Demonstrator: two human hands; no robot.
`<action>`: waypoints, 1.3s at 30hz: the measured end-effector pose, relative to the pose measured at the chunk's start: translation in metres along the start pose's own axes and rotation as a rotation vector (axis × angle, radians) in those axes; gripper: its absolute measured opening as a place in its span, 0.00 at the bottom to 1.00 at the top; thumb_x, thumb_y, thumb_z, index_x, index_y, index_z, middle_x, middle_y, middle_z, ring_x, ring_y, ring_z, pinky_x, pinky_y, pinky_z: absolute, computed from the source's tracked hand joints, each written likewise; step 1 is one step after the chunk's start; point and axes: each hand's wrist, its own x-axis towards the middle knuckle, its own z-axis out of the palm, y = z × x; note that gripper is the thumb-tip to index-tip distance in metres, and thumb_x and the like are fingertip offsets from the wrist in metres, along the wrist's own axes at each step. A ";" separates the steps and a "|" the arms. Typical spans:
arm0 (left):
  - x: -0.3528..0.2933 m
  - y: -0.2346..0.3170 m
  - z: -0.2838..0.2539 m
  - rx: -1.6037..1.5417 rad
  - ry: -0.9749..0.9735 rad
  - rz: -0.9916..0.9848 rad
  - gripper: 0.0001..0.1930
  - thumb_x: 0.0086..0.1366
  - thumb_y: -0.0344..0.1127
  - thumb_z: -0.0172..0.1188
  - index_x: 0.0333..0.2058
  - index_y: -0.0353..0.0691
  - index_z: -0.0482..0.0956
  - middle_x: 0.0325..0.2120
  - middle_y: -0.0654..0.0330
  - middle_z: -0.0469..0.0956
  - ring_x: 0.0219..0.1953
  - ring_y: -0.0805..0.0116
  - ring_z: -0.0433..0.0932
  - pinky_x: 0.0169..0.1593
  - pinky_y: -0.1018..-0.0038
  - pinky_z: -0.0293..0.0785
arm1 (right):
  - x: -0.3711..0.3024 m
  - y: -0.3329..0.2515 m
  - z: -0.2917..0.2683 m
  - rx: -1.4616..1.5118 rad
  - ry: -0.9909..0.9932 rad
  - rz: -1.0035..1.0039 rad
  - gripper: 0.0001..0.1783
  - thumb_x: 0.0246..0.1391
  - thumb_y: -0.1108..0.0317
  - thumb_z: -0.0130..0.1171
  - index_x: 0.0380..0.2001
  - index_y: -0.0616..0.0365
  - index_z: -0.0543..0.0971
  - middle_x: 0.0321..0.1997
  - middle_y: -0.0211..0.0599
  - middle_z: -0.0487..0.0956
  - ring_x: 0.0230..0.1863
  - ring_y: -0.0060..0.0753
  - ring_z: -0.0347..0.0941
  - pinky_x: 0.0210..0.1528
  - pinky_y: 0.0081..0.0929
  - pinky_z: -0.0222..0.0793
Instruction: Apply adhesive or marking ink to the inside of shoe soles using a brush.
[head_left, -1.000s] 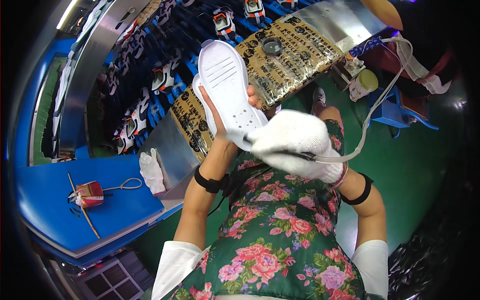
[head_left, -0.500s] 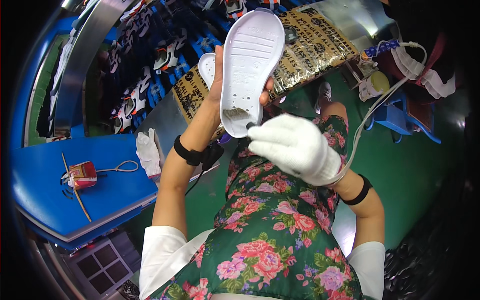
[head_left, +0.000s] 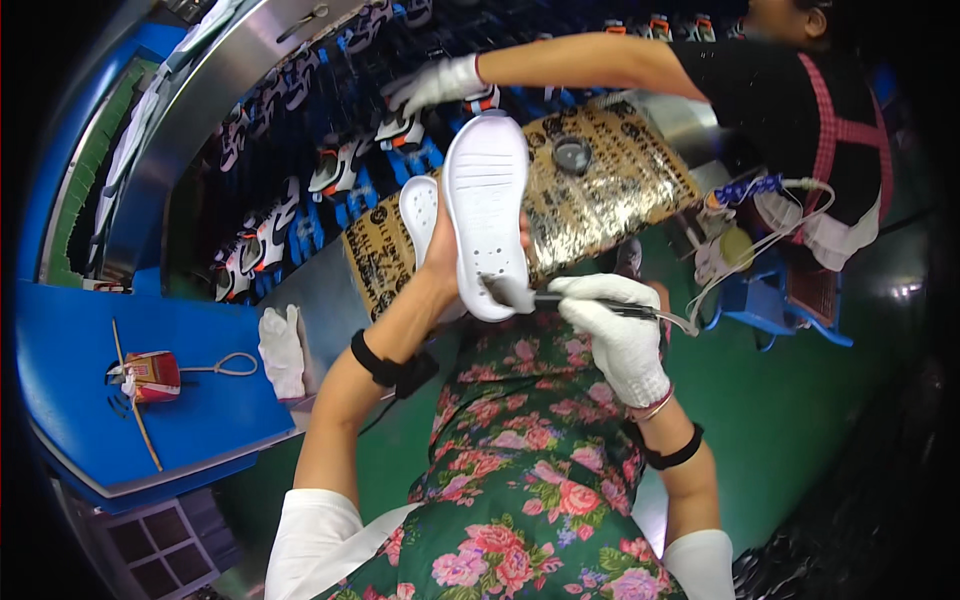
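Observation:
My bare left hand (head_left: 445,245) is closed around a white shoe sole (head_left: 487,180) and holds it tilted up, its grooved, hole-dotted face toward me. In my gloved right hand (head_left: 622,345) is a brush (head_left: 515,294) with a dark handle, the fingers pinched on it. Its grey bristles touch the sole's lower end, by the small holes. A thin pale tube (head_left: 683,322) runs up from the handle. Just left of the held sole is a second white sole (head_left: 420,212), partly hidden by my hand.
A co-worker's gloved hand (head_left: 440,84) reaches over rows of shoes (head_left: 340,165) on a blue rack. A patterned bench cover (head_left: 640,165) bears a round dark dish (head_left: 572,155). At left, a blue table (head_left: 75,400) holds a red box (head_left: 153,377); a white glove (head_left: 282,350) lies beside it.
My right hand has turned, so the brush's handle and bristles now show. The sole sits lower in view. A co-worker's arm has come in from the right, over the shoes.

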 end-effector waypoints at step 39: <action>-0.064 -0.114 0.053 -0.624 -0.326 -0.008 0.41 0.67 0.66 0.47 0.70 0.47 0.54 0.67 0.51 0.62 0.67 0.50 0.64 0.69 0.47 0.58 | 0.012 -0.083 0.027 -1.080 -0.167 -1.127 0.19 0.34 0.78 0.67 0.37 0.62 0.83 0.42 0.47 0.83 0.40 0.46 0.80 0.41 0.33 0.75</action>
